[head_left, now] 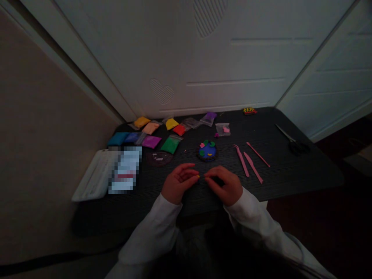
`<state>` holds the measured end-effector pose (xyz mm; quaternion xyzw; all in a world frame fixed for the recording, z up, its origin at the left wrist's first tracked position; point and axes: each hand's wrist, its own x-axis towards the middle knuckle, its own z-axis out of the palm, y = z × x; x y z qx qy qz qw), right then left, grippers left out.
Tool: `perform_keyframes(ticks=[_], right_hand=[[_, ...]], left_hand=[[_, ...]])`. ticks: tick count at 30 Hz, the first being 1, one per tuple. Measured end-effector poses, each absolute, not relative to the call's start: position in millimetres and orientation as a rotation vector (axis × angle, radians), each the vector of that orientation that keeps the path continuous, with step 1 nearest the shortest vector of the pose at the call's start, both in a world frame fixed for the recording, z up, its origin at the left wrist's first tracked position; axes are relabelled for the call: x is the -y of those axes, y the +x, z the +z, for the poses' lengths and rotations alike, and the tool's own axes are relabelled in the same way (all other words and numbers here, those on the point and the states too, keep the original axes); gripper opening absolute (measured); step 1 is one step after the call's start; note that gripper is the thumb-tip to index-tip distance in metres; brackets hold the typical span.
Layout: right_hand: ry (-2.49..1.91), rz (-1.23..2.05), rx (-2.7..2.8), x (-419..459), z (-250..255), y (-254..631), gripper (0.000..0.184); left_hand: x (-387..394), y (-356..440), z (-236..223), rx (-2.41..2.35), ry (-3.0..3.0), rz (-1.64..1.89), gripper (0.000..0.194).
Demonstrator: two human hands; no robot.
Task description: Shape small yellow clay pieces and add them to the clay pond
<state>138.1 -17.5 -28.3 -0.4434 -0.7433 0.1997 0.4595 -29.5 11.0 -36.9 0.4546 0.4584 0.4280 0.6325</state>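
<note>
My left hand is closed in a pinch near the front of the dark table, and a tiny yellow bit of clay shows at its thumb tip. Close by on the right, my right hand has thumb and forefinger pressed together; whatever lies between them is too small to make out. Just beyond both hands lies a round clay pond, blue inside a dark brown rim. Green leaf shapes, a pink flower and a yellow piece sit on it.
Bags of coloured clay, including a green bag, lie at the back left. Pink tweezers, a pink knife and a thin pink stick lie right, with scissors beyond. A white packet is at left.
</note>
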Motion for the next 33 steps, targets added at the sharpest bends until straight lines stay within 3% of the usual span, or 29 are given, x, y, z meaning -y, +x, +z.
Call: perform_keyframes(ticks=[20, 33], right_hand=[[-1.080, 0.455, 1.926, 14.2, -40.3, 132.8, 0.019], [-1.105, 0.611, 1.814, 19.8, -29.7, 138.5, 0.019]], left_hand=[[-8.4, -25.0, -30.9, -1.027, 1.110, 0.925, 0.040], [-12.2, -27.0, -38.8, -1.090, 1.115, 1.026, 0.033]])
